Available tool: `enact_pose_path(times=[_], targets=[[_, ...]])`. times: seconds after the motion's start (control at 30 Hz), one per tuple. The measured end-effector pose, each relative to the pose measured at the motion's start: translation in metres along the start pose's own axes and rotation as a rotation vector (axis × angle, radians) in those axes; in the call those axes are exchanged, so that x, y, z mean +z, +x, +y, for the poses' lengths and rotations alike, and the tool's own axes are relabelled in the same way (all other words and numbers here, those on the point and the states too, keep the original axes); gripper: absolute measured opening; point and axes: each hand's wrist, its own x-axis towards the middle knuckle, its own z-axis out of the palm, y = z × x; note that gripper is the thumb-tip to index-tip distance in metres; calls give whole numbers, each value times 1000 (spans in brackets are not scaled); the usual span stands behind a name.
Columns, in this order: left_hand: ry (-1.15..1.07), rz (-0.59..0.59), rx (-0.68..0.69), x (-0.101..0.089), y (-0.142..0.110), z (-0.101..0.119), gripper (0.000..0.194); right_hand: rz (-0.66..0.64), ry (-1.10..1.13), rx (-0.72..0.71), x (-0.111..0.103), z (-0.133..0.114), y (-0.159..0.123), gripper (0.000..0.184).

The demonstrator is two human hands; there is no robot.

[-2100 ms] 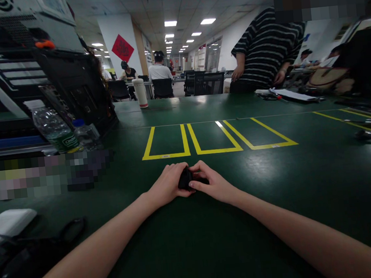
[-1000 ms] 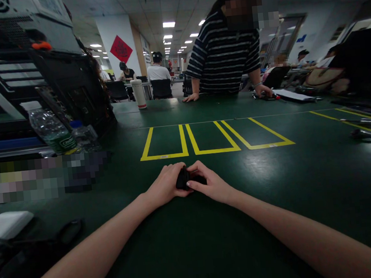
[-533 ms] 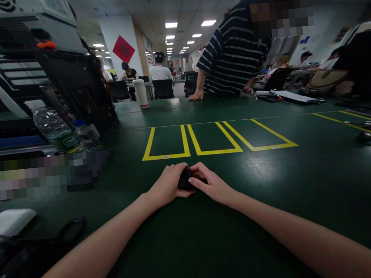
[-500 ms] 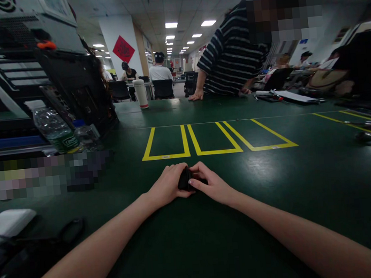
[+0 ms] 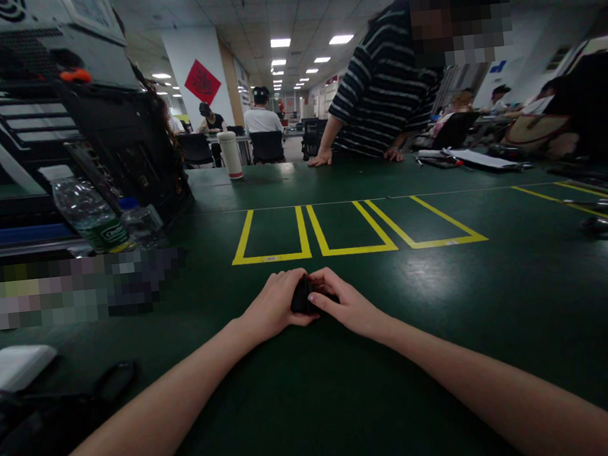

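Between my two hands is a small black object, box-like in outline [image 5: 301, 297], too dark for its kind to show. My left hand [image 5: 273, 302] wraps round its left side, with the thumb toward me and the fingers over the far side. From the right, my right hand [image 5: 346, 301] pinches its edge with thumb and fingertips. Both hands are low over the dark green table [image 5: 320, 398], just on the near side of the yellow tape outlines [image 5: 272, 257]. Part of the black object is hidden by my fingers.
Across the table a person in a striped shirt [image 5: 376, 85] leans on both hands. A white cup [image 5: 230, 155] stands at the far edge. To the left are plastic bottles [image 5: 84, 210], computer hardware [image 5: 123, 138], a white box [image 5: 14, 374] and black cables [image 5: 58, 416]. Papers [image 5: 483, 158] lie far right.
My hands and the black object stay almost in place. The person opposite has shifted, and their other hand now rests on the table edge.
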Motion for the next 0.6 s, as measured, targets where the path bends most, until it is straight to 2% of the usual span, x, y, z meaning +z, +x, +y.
enact_pose_path(times=[0.1,0.27,0.5,0.6], targets=[[0,-4,-9,0,0,0,56,-2,-43,-36,-1,-2,-2,20],[16,9,16,1,0,-1,57,65,-91,-84,-1,-3,-1,10],[40,14,3,3,1,-1,57,22,28,-7,2,4,2,21],[37,7,-3,2,1,0,58,12,-13,-50,1,3,0,21]])
